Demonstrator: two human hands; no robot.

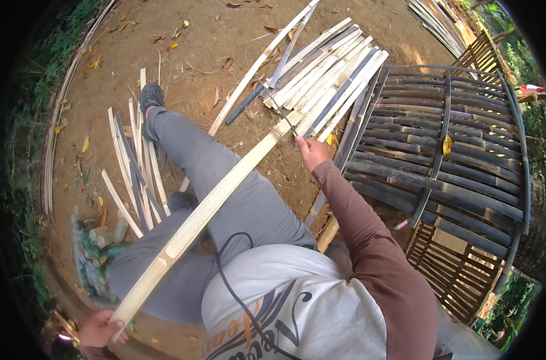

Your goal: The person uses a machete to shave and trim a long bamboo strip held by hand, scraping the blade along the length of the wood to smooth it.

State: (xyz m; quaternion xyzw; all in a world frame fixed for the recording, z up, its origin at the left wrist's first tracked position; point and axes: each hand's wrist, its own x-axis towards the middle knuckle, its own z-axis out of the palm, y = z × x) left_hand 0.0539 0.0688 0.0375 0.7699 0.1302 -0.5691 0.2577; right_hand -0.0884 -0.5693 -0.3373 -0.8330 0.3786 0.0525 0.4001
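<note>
Left hand grip closed on the slat end, slat across the lap; right hand holds a knife at its far end, splitting under way, requiring steady blade alignment.

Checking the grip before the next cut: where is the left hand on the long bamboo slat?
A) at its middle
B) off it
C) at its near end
C: the left hand grips the near end of the long bamboo slat, and the right hand works at its far end.
</note>
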